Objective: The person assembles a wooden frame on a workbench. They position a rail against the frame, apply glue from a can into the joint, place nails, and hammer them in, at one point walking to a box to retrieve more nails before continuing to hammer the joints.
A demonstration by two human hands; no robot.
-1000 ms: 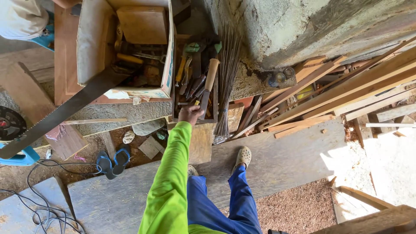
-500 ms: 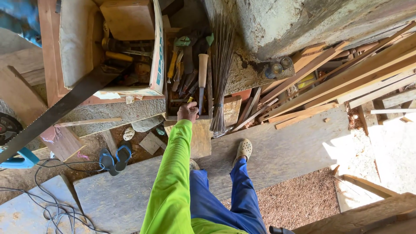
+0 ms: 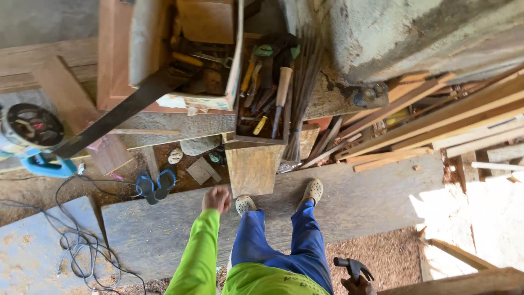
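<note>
My left hand [image 3: 217, 198], in a lime-green sleeve, hangs as a closed fist with nothing in it, above the wide grey plank [image 3: 376, 196] that I stand on. Ahead of it an open wooden tool tray [image 3: 256, 139] holds several hand tools, among them a wooden-handled tool [image 3: 283, 87] that lies upright in the tray. At the bottom edge my right hand [image 3: 357, 285] grips a hammer [image 3: 352, 266] with a black claw head; most of that hand is cut off by the frame.
A short wood block [image 3: 251, 169] lies in front of my feet. Blue flip-flops [image 3: 155, 184] sit to the left, with a blue power saw [image 3: 33, 136] and loose cables [image 3: 76, 240] beyond. Stacked planks [image 3: 436, 120] fill the right. A bundle of thin sticks [image 3: 304, 93] leans by the tray.
My left hand let go of the wooden-handled tool in the tray and drew back toward me, closed and empty. The view shifted so that my right hand with the hammer shows.
</note>
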